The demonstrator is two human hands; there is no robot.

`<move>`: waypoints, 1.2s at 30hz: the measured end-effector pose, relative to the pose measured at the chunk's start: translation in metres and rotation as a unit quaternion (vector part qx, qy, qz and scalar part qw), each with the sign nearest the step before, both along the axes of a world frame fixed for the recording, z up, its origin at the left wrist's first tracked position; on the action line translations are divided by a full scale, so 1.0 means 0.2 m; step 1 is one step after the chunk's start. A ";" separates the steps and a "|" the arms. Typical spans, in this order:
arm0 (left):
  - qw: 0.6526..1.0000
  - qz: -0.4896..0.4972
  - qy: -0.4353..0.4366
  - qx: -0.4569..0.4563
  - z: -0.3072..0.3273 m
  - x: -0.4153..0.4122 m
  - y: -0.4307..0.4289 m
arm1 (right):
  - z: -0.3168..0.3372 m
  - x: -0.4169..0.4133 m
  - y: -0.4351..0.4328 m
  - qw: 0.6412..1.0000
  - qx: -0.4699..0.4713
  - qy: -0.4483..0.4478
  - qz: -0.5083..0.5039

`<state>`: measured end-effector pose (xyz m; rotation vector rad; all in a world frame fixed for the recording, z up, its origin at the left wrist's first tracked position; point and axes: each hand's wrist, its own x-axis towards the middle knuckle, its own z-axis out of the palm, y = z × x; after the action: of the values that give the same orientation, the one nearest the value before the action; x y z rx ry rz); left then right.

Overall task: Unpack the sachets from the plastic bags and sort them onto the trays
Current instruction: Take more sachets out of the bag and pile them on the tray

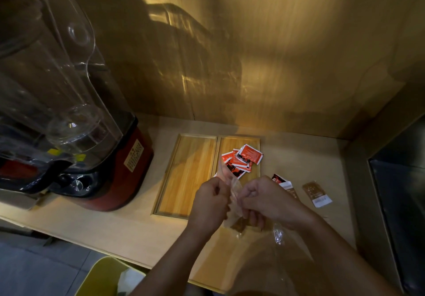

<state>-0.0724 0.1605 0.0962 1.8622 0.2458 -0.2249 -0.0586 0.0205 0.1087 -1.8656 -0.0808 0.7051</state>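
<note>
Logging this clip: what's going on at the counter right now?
A person's left hand and right hand pinch a clear plastic bag between them, seemingly opening it. Red sachets are piled on the right wooden tray; the left tray holds none. A brown sachet lies on the counter beside them.

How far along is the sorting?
Partly done. A pile of red sachets lies on the right tray; the left tray holds nothing. Both hands, left hand and right hand, are opening a clear plastic bag. Brown sachets wait on the counter.
</note>
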 end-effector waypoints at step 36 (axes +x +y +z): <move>0.942 -0.026 0.000 0.336 -0.03 -0.05 0.04 | -0.13 0.01 0.02 0.939 -0.257 -0.227 -0.015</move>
<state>-0.0829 0.1680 0.0899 2.5491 0.2974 -0.1893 -0.0564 0.0244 0.0828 -2.5038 -0.1771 0.2666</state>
